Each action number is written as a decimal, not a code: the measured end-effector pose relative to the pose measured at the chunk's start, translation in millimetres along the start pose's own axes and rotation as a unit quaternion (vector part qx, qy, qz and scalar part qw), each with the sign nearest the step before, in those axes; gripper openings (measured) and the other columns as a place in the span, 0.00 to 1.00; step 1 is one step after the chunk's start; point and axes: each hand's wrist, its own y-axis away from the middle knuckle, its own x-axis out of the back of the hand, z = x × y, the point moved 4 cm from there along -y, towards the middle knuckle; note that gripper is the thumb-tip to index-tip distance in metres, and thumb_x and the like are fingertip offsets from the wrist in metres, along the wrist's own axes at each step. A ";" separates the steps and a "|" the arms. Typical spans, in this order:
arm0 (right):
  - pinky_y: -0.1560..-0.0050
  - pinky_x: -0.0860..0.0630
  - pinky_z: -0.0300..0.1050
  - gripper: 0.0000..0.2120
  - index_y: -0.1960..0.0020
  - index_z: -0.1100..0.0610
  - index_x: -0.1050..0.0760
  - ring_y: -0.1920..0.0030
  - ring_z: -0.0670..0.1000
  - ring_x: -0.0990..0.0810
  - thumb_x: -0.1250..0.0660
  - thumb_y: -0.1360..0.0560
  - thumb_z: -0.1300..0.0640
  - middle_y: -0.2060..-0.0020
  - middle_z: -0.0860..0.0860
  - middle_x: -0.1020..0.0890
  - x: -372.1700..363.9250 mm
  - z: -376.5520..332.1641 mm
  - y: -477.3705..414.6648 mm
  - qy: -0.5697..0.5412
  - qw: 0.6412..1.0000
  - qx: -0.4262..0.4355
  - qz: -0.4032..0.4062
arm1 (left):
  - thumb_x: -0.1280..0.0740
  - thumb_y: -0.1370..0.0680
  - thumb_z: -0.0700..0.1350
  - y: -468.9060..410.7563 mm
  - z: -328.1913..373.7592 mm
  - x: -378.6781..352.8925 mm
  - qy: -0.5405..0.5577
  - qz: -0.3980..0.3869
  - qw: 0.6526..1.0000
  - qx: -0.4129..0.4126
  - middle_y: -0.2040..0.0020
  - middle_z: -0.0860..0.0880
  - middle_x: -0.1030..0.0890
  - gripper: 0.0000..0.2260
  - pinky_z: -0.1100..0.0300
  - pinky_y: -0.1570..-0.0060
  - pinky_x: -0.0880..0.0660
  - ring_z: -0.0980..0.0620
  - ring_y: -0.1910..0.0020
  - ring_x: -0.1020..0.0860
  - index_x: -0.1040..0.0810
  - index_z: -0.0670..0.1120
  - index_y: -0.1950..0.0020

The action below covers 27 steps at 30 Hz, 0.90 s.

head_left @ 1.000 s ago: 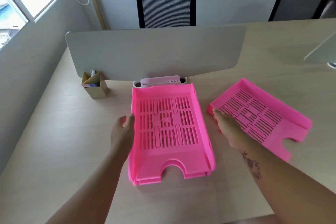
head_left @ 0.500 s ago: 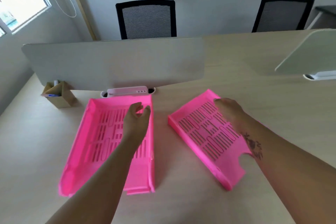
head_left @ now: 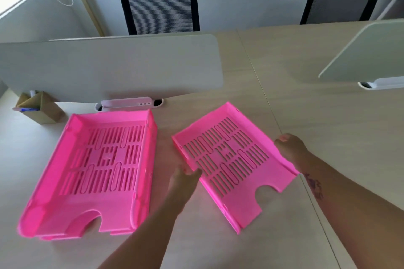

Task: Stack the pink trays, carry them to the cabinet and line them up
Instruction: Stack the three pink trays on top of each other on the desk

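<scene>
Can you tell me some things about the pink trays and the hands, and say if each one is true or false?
1. Both hands are on the right tray. True: the left hand is at its left edge and the right hand at its right edge.
2. The right tray sits on top of the left stack. False: it lies beside it on the desk.
3. The trays are blue. False: they are pink.
4. Two black chairs stand behind the desk. True.
5. A cardboard pen holder sits left of the trays. True.
</scene>
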 end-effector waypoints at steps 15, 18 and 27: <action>0.66 0.36 0.43 0.08 0.59 0.58 0.35 0.65 0.52 0.32 0.38 0.23 0.64 0.63 0.55 0.30 21.2 -8.4 38.6 -0.111 0.990 0.067 -0.060 | 0.36 0.22 0.39 15.8 40.1 19.9 0.058 0.103 0.992 -0.039 0.59 0.42 0.17 0.07 0.54 0.66 0.19 0.46 0.66 0.19 0.18 0.41 0.52; 0.64 0.32 0.45 0.05 0.55 0.60 0.33 0.62 0.53 0.30 0.38 0.21 0.60 0.62 0.56 0.31 24.5 -40.9 60.9 -0.246 0.962 0.058 -0.104 | 0.37 0.20 0.40 19.1 59.9 72.1 0.025 0.108 0.990 -0.090 0.60 0.43 0.16 0.09 0.59 0.69 0.17 0.44 0.65 0.17 0.19 0.45 0.57; 0.58 0.37 0.47 0.15 0.66 0.54 0.34 0.63 0.51 0.32 0.36 0.22 0.54 0.68 0.54 0.32 -87.5 -174.1 141.3 -0.340 0.923 0.146 -0.102 | 0.36 0.18 0.43 36.5 26.2 267.5 0.005 0.207 0.970 -0.128 0.62 0.47 0.15 0.10 0.54 0.58 0.22 0.49 0.66 0.21 0.14 0.49 0.50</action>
